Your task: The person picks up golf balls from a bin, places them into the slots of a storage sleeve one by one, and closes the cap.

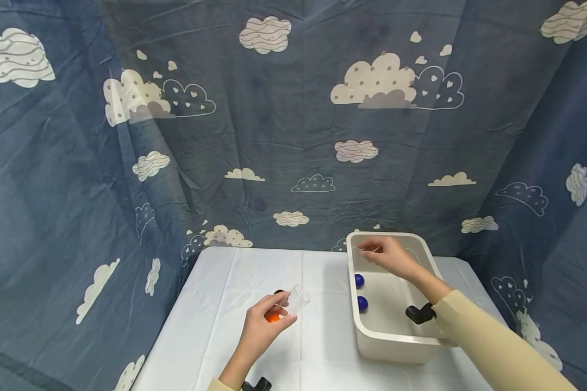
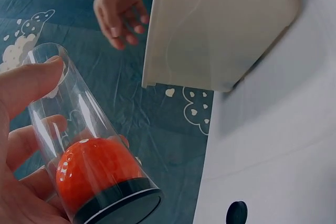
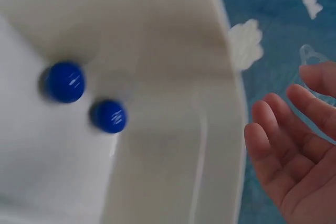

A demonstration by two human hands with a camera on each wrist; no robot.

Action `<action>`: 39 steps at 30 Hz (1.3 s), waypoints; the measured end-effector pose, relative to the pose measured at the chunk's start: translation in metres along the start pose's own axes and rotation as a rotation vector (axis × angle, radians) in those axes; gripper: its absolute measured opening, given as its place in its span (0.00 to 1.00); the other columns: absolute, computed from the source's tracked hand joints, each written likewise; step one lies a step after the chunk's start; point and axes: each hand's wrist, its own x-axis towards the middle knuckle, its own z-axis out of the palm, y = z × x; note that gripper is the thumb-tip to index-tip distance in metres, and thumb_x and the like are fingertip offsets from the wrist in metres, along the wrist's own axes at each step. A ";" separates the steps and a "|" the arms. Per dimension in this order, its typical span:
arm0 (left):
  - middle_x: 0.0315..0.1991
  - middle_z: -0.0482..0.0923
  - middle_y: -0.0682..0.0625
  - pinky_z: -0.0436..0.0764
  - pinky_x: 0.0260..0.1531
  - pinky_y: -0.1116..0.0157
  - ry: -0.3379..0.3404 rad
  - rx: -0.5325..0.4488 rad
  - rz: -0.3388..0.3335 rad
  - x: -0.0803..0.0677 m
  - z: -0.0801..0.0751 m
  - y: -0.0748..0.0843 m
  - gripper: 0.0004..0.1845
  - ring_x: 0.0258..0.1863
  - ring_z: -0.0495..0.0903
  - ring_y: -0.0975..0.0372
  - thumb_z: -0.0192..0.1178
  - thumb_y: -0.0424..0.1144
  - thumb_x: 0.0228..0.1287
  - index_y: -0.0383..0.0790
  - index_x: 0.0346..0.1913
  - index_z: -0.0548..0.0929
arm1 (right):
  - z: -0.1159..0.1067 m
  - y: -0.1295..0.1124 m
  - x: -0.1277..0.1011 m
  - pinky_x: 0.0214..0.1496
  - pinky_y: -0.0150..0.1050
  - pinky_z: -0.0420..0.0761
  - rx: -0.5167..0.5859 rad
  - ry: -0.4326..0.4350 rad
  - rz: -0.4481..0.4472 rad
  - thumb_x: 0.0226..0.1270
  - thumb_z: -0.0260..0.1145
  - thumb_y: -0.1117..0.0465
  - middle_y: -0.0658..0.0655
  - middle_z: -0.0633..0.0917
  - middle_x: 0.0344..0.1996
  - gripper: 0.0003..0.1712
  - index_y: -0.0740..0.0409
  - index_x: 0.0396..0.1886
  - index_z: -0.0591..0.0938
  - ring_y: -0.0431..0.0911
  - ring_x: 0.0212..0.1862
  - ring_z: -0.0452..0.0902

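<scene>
My left hand grips a clear plastic tube with a black base. Inside, at the base end, sits an orange ball; the tube is tilted, and its other end looks uncapped. Over the far part of a white bin is my right hand, its fingers loosely bent. In the right wrist view nothing shows between these fingers. Two blue balls, one farther and one nearer, lie on the bin's floor along its left wall.
On the white table, a small round black piece lies near my left hand, partly hidden by it in the head view. A dark blue curtain with cloud prints hangs behind the table and at both sides.
</scene>
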 end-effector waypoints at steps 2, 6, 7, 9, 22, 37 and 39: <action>0.44 0.84 0.48 0.84 0.45 0.59 0.005 0.002 -0.003 0.000 -0.001 0.000 0.25 0.39 0.85 0.60 0.79 0.44 0.53 0.58 0.55 0.85 | 0.001 0.010 0.001 0.36 0.39 0.83 0.008 -0.015 0.042 0.69 0.68 0.64 0.59 0.87 0.40 0.14 0.64 0.51 0.84 0.50 0.37 0.83; 0.44 0.84 0.52 0.84 0.46 0.58 0.009 0.006 -0.015 0.000 -0.002 -0.002 0.25 0.40 0.85 0.60 0.79 0.44 0.53 0.56 0.56 0.85 | 0.005 0.027 0.003 0.33 0.40 0.84 0.021 -0.049 0.087 0.68 0.68 0.63 0.60 0.87 0.37 0.14 0.65 0.50 0.84 0.51 0.36 0.84; 0.44 0.84 0.52 0.84 0.46 0.58 0.009 0.003 -0.015 0.001 -0.002 -0.002 0.25 0.40 0.85 0.60 0.79 0.44 0.53 0.54 0.56 0.85 | 0.006 0.030 0.004 0.33 0.41 0.83 0.024 -0.060 0.095 0.67 0.68 0.63 0.60 0.87 0.37 0.14 0.65 0.50 0.84 0.51 0.36 0.84; 0.45 0.84 0.51 0.84 0.46 0.56 0.009 -0.003 -0.016 0.001 -0.002 -0.003 0.26 0.40 0.85 0.59 0.79 0.44 0.53 0.51 0.57 0.85 | 0.009 0.038 0.006 0.32 0.41 0.83 0.030 -0.082 0.108 0.67 0.68 0.63 0.61 0.87 0.37 0.15 0.67 0.50 0.83 0.50 0.35 0.83; 0.44 0.84 0.47 0.84 0.45 0.54 0.028 -0.008 -0.065 -0.002 -0.002 0.007 0.26 0.40 0.85 0.51 0.77 0.33 0.53 0.48 0.56 0.85 | 0.035 0.084 0.025 0.33 0.52 0.84 0.026 -0.200 0.330 0.63 0.73 0.63 0.55 0.86 0.32 0.24 0.68 0.56 0.81 0.52 0.31 0.82; 0.44 0.83 0.50 0.85 0.45 0.57 0.025 -0.014 -0.033 0.000 -0.006 -0.008 0.25 0.39 0.85 0.55 0.78 0.37 0.53 0.51 0.56 0.85 | 0.067 0.117 0.028 0.23 0.41 0.78 -0.026 -0.250 0.422 0.58 0.76 0.64 0.60 0.84 0.24 0.21 0.62 0.51 0.83 0.51 0.24 0.80; 0.43 0.83 0.50 0.85 0.45 0.58 0.020 -0.016 -0.036 -0.001 -0.008 -0.006 0.25 0.39 0.85 0.56 0.78 0.41 0.53 0.54 0.56 0.86 | 0.070 0.118 0.028 0.22 0.40 0.77 -0.038 -0.251 0.418 0.58 0.77 0.64 0.59 0.84 0.22 0.20 0.62 0.50 0.84 0.49 0.23 0.79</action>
